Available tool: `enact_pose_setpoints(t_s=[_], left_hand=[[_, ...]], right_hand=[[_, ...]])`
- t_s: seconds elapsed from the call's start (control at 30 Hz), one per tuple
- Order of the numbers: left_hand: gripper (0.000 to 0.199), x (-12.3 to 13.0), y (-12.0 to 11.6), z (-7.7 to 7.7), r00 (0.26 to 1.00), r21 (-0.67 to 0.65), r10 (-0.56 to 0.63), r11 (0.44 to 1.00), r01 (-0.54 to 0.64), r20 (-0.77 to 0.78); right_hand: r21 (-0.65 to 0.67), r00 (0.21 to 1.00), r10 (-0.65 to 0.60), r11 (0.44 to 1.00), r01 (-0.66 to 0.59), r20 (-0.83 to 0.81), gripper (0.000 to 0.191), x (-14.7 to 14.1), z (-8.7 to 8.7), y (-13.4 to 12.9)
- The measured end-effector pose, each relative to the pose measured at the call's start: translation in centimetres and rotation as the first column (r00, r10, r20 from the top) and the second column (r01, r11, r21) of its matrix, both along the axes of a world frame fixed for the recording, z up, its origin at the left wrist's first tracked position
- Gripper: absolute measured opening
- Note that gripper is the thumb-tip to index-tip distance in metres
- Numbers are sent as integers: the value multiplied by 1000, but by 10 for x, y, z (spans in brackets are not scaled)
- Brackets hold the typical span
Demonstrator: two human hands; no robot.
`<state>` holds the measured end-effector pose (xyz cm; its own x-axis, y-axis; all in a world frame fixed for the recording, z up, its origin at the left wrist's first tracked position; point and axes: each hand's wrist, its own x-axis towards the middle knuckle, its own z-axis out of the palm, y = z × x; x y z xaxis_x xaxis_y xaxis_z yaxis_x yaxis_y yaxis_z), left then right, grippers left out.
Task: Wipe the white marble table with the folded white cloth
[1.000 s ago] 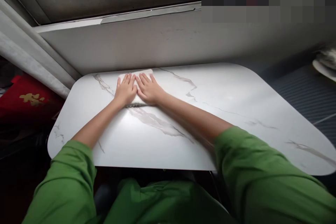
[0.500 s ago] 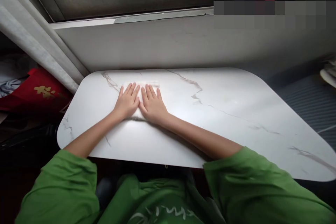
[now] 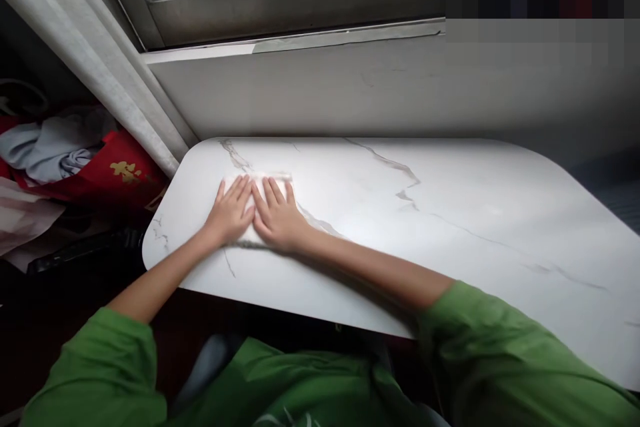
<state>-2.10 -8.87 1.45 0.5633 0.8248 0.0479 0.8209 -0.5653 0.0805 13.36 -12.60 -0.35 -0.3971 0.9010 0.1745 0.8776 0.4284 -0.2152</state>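
Both my hands press flat on a folded white cloth (image 3: 249,237) that lies on the left part of a white marble-patterned table (image 3: 350,280). My left hand (image 3: 230,211) covers the cloth's left side, its fingers stretched out and pointing away from me. On the right side, my right hand (image 3: 280,215) lies palm down with fingers straight. The two hands meet near the thumbs and index fingers. A strip of cloth shows past the fingertips and another below the palms; the rest is hidden under the hands.
A wall (image 3: 310,93) and a window frame (image 3: 300,10) run behind the table. At the left hangs a pale curtain (image 3: 95,40). Beside it is a red bag (image 3: 125,170) with gold markings, with grey fabric (image 3: 55,143) in it.
Both hands have slid the cloth left across the table, closer to its left end. The camera view has turned left, so more of the red bag shows.
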Motion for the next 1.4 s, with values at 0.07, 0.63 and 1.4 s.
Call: enact_pose_setpoints(t_s=[0.07,0.63,1.4], left_hand=[[56,-2,51,1,999,12,47,999,-47,-4],[54,-63,-1,1,999,16,28,999,-29,15],[55,-74,170,-6,998,30,33,999,-35,50]], right_hand=[[-13,998,-50,999,50,-33,65,-9,1,51],[26,994,-80,996,82,-77,65,-71,4,0],[-11,982,-157,988,157,-102,65,-91,-3,159]])
